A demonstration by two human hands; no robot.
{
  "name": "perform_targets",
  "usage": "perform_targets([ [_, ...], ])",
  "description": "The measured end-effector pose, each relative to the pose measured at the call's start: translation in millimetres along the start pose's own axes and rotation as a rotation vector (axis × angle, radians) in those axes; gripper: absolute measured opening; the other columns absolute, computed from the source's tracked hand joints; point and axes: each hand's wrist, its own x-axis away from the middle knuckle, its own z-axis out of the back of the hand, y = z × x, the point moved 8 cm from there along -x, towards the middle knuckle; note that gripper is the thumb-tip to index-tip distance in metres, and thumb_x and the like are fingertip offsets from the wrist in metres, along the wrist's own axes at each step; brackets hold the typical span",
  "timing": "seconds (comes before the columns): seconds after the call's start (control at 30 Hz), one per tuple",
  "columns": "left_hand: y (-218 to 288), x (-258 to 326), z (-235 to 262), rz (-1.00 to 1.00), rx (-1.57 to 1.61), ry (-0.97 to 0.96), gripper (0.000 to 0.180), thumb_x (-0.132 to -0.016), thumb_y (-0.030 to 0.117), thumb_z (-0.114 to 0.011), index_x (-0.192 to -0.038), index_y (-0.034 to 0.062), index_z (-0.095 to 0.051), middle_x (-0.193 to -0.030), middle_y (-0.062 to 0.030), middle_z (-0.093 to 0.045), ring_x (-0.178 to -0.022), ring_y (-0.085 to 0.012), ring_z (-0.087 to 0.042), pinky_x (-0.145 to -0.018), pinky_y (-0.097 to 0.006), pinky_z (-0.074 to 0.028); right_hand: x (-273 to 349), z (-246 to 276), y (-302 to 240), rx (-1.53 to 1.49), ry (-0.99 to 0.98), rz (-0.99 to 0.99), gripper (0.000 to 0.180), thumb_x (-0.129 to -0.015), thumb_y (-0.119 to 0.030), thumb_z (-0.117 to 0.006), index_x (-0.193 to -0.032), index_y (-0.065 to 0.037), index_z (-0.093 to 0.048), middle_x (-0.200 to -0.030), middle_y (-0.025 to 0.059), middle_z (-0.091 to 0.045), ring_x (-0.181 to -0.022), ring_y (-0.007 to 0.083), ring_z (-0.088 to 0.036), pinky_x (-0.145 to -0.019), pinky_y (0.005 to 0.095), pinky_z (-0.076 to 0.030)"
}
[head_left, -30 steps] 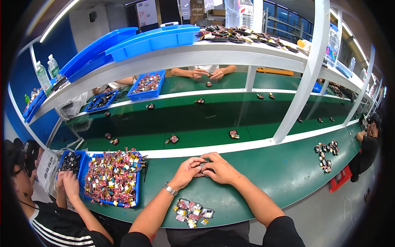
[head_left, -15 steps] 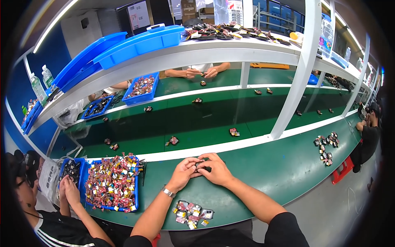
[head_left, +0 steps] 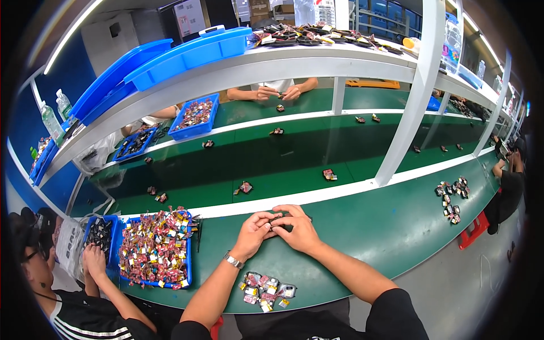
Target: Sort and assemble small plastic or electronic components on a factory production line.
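My left hand (head_left: 253,234) and my right hand (head_left: 297,230) meet above the green bench (head_left: 351,238). Between their fingertips they pinch a small black part (head_left: 288,228), mostly covered by the fingers, so its exact kind does not show. Both hands are closed around it. Just below them, near the bench's front edge, lies a loose group of small assemblies (head_left: 266,292), with black casings, pink-red wrapping and white and yellow pieces. A blue bin (head_left: 190,266) heaped with similar pink, white and yellow pieces stands to the left of my left forearm.
Beside the bin, a smaller blue bin (head_left: 115,226) holds black parts, near a co-worker's hands (head_left: 95,262). Beyond a white rail (head_left: 323,201), a dark green belt (head_left: 294,153) carries scattered assemblies. A white post (head_left: 411,96) and shelf rise ahead. More assemblies (head_left: 451,198) lie at right.
My right thumb and fingers have shifted slightly over the black part, which shows less now. The assemblies on the belt have drifted a little to the right. The co-worker's hands at left moved slightly lower.
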Motion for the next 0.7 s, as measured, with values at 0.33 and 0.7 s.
perform_targets([
  [0.33,3,0,0,-0.05,0.031,-0.024,0.02,-0.097,0.001,-0.049,-0.116,0.0026,-0.049,-0.131,-0.0168,-0.055,-0.114,-0.0219,-0.059,-0.093,-0.037,-0.053,2,4,-14,0.073,0.088,0.107,0.016,-0.073,-0.005,-0.072,-0.089,-0.007,-0.072,-0.118,0.0062,-0.061,-0.118,0.0291,-0.051,-0.097,0.0397,-0.045],
  [0.7,1,1,6,-0.066,0.015,0.028,0.02,-0.097,0.001,-0.05,-0.116,0.0027,-0.049,-0.131,-0.0161,-0.055,-0.115,-0.0218,-0.058,-0.094,-0.037,-0.053,2,-2,-7,0.016,0.09,0.071,0.016,-0.074,-0.004,-0.072,-0.089,-0.007,-0.072,-0.119,0.0071,-0.062,-0.12,0.0294,-0.05,-0.099,0.0401,-0.044],
])
